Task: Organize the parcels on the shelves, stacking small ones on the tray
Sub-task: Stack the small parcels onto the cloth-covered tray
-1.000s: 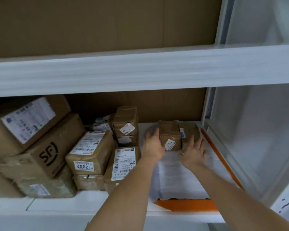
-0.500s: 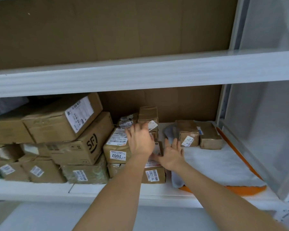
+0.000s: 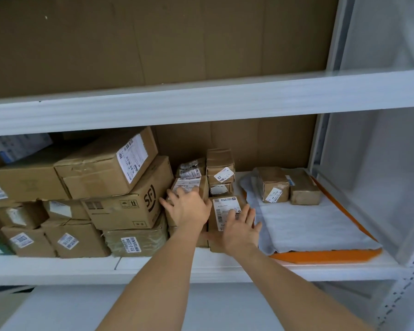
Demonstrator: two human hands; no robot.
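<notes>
Reaching into the lower shelf (image 3: 201, 266), we have our fingers (image 3: 245, 212) spread on both sides. The right hand (image 3: 238, 231) lies flat with straight fingers against the labelled face of a small parcel (image 3: 226, 209); the left hand (image 3: 189, 207) rests with splayed fingers on the neighbouring labelled box (image 3: 188, 185). Neither hand curls round anything that we can see, though the undersides of the palms are hidden.

We judge this to be the picking step: choosing the next small parcel to carry over. The next move calls for closing the fingers round the parcel's two side faces, drawing it clear of the stack behind it, and setting it down to the right.

The small parcel stands at the shelf's front edge, just left of the tray (image 3: 325, 255). Its long axis appears to run from front to back, tilted upward, with the white label facing us and up.

Outward from there, the orange tray carries a white liner sheet (image 3: 308, 225) with two small parcels (image 3: 274, 185) side by side at its rear. Left of our hands the large cartons (image 3: 127, 206) sit stacked, one marked SF.
</notes>
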